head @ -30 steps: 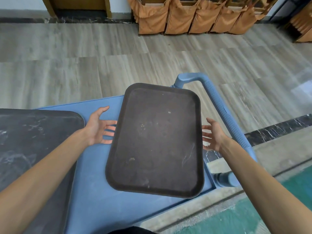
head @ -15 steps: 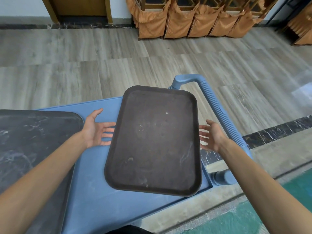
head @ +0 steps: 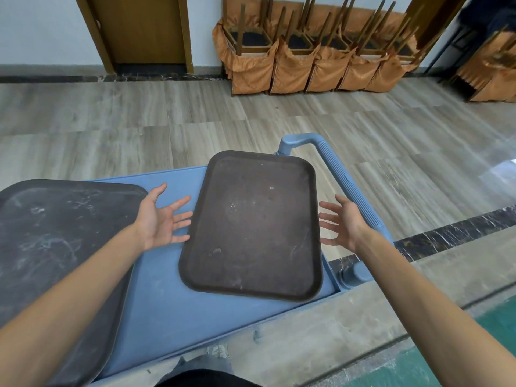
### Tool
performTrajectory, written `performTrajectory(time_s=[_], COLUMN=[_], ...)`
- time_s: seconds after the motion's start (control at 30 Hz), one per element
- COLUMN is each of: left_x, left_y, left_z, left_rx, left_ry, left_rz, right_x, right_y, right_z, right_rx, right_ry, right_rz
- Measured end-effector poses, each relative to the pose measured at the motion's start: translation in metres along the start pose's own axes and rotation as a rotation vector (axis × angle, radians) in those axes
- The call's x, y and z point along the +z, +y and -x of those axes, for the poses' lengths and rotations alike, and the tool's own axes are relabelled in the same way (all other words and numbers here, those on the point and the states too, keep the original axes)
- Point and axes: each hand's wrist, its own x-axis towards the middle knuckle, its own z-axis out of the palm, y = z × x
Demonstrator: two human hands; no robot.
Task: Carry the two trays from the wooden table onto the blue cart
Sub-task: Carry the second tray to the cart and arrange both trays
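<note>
A dark brown tray point(head: 252, 227) lies on the right half of the blue cart point(head: 167, 303), its far corner over the cart's edge by the handle. A second tray point(head: 55, 241), dark grey and scratched, lies on the cart's left half. My left hand point(head: 163, 219) hovers palm-up just left of the brown tray, fingers spread, fingertips at its rim. Just right of the same tray my right hand point(head: 342, 223) is open with fingers spread, a small gap between it and the rim. Neither hand holds anything.
The cart's ribbed blue handle point(head: 346, 182) runs along the right side behind my right hand. Grey wood-look floor lies beyond. Stacked chairs with orange covers point(head: 307, 60) stand against the far wall, beside a wooden door point(head: 139, 29). A green floor strip point(head: 488, 344) lies at the bottom right.
Both hands have drawn slightly away from the brown tray's sides and spread wider. The tray stays flat on the cart. My view has tilted up a little.
</note>
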Motion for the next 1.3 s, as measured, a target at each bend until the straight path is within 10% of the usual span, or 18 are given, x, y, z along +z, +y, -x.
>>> performTrajectory(time_s=[0.73, 1.3], left_x=[-0.156, -0.332], left_y=[-0.081, -0.014], left_z=[0.238, 0.239], left_rx=[0.232, 0.218], left_ry=[-0.006, 0.229], left_rz=[0.227, 0.236], right_x=[0.185, 0.357], right_y=[0.106, 0.131], right_z=[0.126, 0.108], right_rx=[0.085, 0.169], right_ry=[-0.526, -0.408], right_rz=[0.025, 0.076])
